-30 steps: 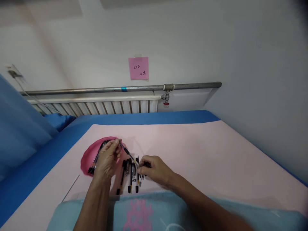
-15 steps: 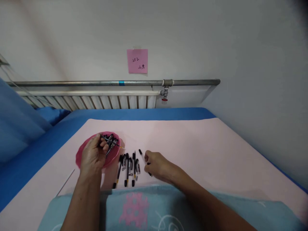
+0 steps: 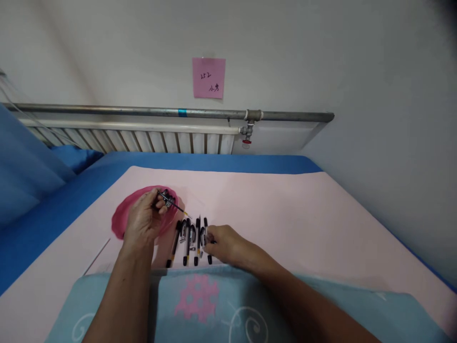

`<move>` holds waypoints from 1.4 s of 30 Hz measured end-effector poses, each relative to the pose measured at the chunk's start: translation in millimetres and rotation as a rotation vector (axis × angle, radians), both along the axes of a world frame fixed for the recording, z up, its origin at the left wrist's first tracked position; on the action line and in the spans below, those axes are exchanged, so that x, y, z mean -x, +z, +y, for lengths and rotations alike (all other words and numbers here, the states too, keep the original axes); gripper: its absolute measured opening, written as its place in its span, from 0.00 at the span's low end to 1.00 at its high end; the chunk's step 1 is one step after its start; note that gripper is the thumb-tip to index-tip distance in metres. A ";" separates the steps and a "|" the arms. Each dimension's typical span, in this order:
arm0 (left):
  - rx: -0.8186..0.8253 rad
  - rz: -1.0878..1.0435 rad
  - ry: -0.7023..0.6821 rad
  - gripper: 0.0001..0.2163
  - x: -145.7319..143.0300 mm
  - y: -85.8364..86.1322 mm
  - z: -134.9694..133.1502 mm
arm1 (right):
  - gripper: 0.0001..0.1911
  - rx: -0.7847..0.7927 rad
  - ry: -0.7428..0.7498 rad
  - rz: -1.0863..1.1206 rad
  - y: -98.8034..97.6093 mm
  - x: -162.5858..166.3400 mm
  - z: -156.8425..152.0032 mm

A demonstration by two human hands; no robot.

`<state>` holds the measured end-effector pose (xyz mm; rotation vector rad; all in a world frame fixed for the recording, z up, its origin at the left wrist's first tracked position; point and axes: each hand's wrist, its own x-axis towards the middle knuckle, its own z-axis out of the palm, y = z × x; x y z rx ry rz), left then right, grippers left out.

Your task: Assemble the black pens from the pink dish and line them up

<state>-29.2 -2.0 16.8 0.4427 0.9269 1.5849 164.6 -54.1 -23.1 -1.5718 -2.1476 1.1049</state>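
Note:
My left hand is over the pink scalloped dish, its fingers pinching a thin black pen refill that slants down to the right. Several black pen parts lie in the dish, partly hidden by this hand. On the pink surface stands a row of clear pen barrels with black ends, lying side by side, with black pen caps between them. At the row's right end my right hand is closed around a clear pen barrel; its middle is covered by the fingers.
A thin white stick lies left of my left forearm. Blue cloth with a pink patch covers the near edge. Behind the pink surface are a radiator, a metal pipe and a red-handled valve.
My right hand has moved left with the pen barrel, which now lines up beside the row. The left hand still grips the refill, slightly farther right. The camera view has shifted a little.

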 end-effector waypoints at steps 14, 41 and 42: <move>0.020 0.242 -0.442 0.09 -27.9 -6.4 -14.1 | 0.05 0.135 -0.184 0.264 15.8 -15.6 16.3; 0.067 0.569 -0.493 0.10 -47.9 -17.2 -18.9 | 0.02 0.294 -0.189 0.084 12.5 -6.3 7.1; 0.066 0.571 -0.497 0.10 -47.6 -16.9 -19.0 | 0.02 0.316 -0.167 0.075 13.9 -6.8 7.1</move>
